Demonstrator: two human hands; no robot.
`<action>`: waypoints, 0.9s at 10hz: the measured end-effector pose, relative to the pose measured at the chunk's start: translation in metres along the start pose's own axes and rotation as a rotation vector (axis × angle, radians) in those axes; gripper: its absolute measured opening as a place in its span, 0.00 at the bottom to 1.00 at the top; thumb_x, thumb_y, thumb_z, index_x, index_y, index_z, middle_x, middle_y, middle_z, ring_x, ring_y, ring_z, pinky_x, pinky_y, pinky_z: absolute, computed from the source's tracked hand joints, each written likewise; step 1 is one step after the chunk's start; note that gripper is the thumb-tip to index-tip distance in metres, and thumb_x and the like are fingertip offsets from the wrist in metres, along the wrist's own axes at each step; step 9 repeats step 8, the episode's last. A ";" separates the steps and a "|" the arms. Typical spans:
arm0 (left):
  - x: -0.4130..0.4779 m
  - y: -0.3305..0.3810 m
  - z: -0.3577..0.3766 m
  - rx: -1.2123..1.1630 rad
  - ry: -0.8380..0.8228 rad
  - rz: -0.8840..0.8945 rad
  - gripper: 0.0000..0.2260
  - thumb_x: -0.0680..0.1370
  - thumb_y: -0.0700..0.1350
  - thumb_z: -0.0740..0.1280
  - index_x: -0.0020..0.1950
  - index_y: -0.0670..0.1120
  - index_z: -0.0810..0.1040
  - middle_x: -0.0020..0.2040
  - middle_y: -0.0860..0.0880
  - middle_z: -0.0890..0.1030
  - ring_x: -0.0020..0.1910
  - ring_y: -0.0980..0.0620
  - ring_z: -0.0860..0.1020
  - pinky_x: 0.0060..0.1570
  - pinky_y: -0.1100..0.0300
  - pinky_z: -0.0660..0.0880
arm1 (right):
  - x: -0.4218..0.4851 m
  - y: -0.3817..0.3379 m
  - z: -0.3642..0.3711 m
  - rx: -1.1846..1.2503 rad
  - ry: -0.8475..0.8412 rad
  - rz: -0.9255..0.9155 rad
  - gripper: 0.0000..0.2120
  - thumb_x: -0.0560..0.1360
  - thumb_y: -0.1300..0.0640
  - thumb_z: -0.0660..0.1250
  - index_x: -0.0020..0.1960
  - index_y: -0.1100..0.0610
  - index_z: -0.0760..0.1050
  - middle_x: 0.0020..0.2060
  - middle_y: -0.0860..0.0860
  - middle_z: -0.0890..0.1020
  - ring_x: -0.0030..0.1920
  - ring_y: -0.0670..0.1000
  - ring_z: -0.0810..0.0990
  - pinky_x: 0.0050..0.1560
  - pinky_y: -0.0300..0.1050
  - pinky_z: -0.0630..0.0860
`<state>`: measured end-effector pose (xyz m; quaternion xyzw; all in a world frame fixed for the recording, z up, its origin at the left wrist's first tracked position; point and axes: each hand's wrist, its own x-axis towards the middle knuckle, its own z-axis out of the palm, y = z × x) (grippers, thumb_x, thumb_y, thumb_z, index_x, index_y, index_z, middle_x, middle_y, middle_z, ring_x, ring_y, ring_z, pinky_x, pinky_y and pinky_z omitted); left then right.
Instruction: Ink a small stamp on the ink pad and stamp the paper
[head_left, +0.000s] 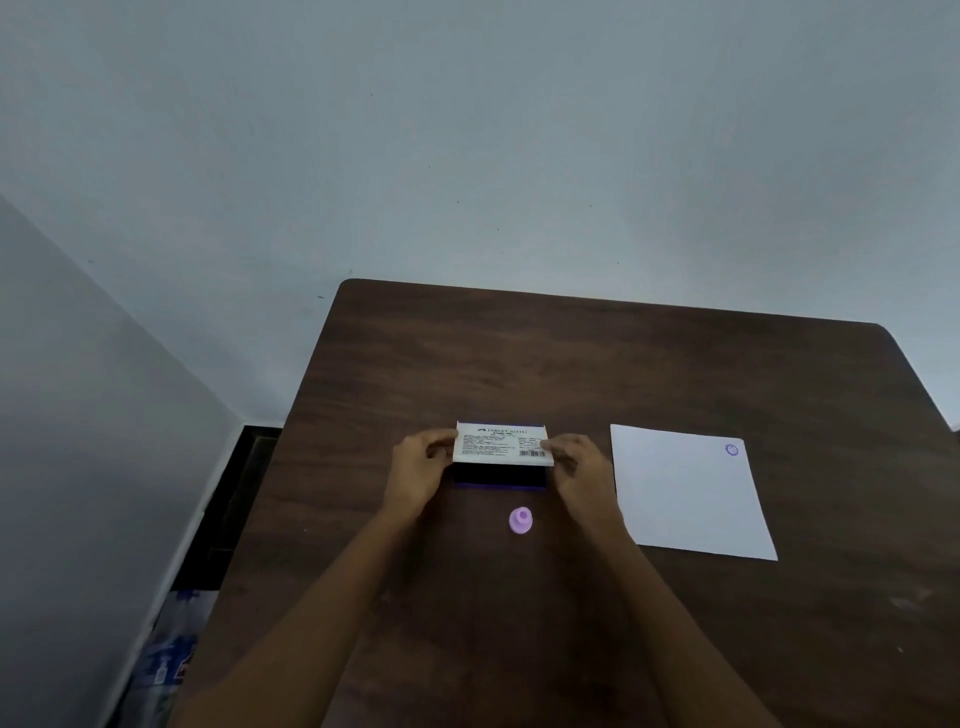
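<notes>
Both hands hold the ink pad's lid at mid-surface, stamp just in front, paper off to the right.

The left hand (421, 470) and right hand (574, 467) have their fingers closed on the short ends of the white-labelled lid (501, 442), raised over the dark ink pad (500, 475), whose long axis runs left to right. The pink stamp (521, 520) stands upright on the brown surface (571, 364), untouched. The paper (691, 499) bears a purple mark (732, 449) near its far right corner.
</notes>
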<state>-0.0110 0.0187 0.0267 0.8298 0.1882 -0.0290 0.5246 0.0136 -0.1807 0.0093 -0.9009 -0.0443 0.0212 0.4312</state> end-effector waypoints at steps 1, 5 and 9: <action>-0.012 -0.008 0.003 0.003 0.010 -0.021 0.13 0.75 0.33 0.61 0.58 0.40 0.77 0.57 0.42 0.80 0.53 0.53 0.77 0.55 0.65 0.70 | -0.013 0.003 0.004 -0.021 -0.013 0.016 0.14 0.72 0.71 0.60 0.54 0.63 0.77 0.55 0.59 0.79 0.53 0.51 0.76 0.56 0.36 0.70; -0.040 -0.025 0.014 0.260 -0.073 0.137 0.18 0.76 0.37 0.62 0.66 0.42 0.68 0.68 0.43 0.70 0.68 0.48 0.68 0.67 0.60 0.60 | -0.038 0.004 0.014 -0.131 -0.083 0.027 0.19 0.73 0.71 0.56 0.61 0.62 0.73 0.66 0.55 0.72 0.66 0.52 0.69 0.65 0.39 0.64; -0.035 -0.018 0.027 0.651 0.077 0.346 0.26 0.79 0.48 0.56 0.73 0.49 0.48 0.76 0.47 0.47 0.75 0.49 0.46 0.71 0.54 0.41 | -0.032 -0.005 0.010 -0.368 -0.025 -0.055 0.16 0.76 0.60 0.59 0.63 0.59 0.71 0.66 0.56 0.73 0.67 0.54 0.69 0.69 0.48 0.62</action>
